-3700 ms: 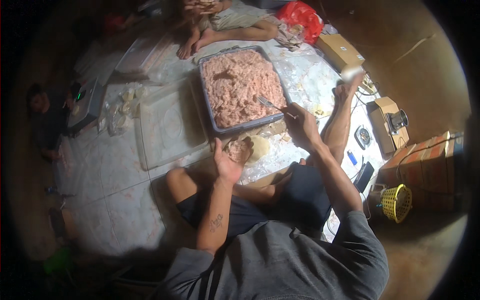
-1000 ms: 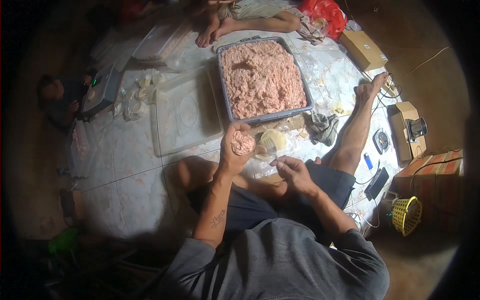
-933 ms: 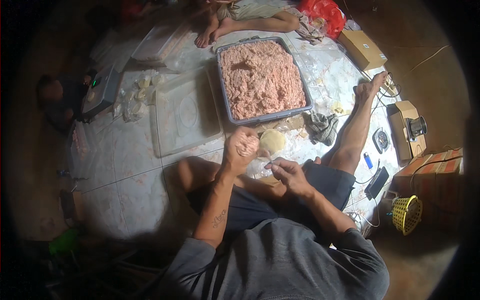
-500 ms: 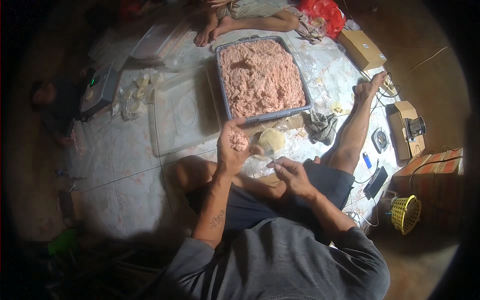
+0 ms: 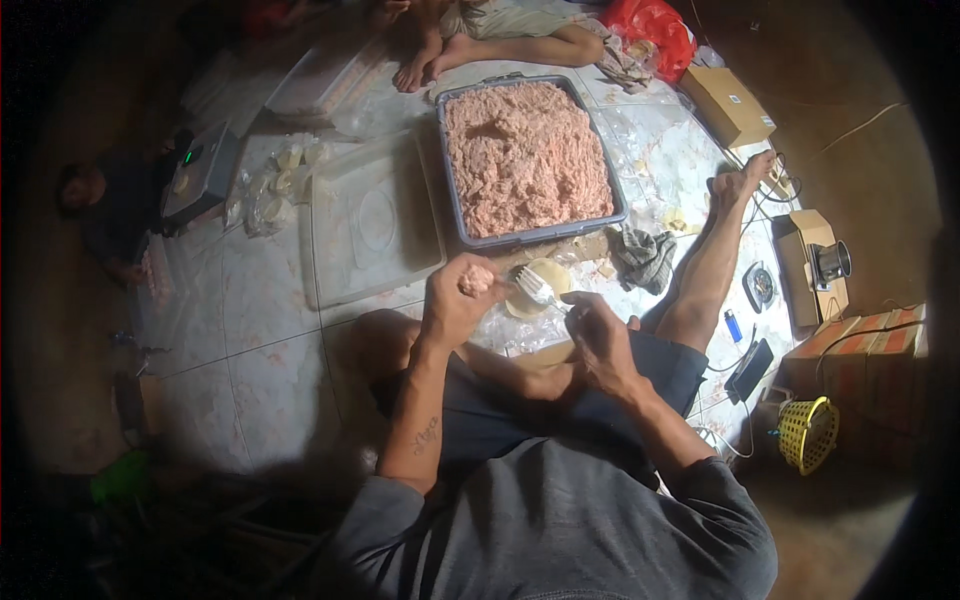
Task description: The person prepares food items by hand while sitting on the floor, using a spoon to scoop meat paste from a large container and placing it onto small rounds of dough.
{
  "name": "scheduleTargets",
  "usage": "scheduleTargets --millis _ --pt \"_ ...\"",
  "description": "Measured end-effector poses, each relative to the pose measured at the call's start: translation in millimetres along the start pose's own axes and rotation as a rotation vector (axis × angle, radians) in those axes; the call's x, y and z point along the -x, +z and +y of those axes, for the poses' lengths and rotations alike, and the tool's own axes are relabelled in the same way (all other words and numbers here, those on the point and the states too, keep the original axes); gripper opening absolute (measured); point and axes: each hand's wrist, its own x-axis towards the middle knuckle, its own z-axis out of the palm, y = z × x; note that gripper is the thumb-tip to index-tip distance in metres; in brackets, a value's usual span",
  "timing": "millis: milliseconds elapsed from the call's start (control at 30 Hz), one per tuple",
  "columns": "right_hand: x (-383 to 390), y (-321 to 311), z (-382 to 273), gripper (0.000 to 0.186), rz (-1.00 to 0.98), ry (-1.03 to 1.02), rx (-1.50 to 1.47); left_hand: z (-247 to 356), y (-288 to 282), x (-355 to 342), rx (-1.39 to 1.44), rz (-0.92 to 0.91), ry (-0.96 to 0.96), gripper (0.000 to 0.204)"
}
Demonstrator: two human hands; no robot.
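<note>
Head view: cupping meat (image 5: 475,281) inside the left hand (image 5: 452,306)
Grasping a fork (image 5: 544,293) in the right hand (image 5: 602,338), pointing it leftward

We see a charcoal-grey T-shirt (image 5: 550,510), its short sleeves (image 5: 388,497) ending near the elbows, and dark navy shorts (image 5: 668,365). A dark, handwriting-like tattoo (image 5: 427,437) marks the left forearm (image 5: 412,405); left hand (image 5: 455,298), right hand (image 5: 602,342) and right foot (image 5: 741,180) are bare.
</note>
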Motion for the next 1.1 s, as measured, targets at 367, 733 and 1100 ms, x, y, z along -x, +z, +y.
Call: scheduleTargets --millis 367,733,1100 --pt "-38 -50 -81 0.02 -0.107 -0.137 0.356 2 9 -4 -0.28 -0.057 0.017 0.029" --pt "-25 -29 -87 0.022 -0.011 -0.063 0.303 12 10 -15 -0.072 -0.124 0.147 0.033" --pt "-21 -16 -84 0.016 0.017 -0.115 0.306 -8 14 -12 0.018 -0.149 0.071 0.038"
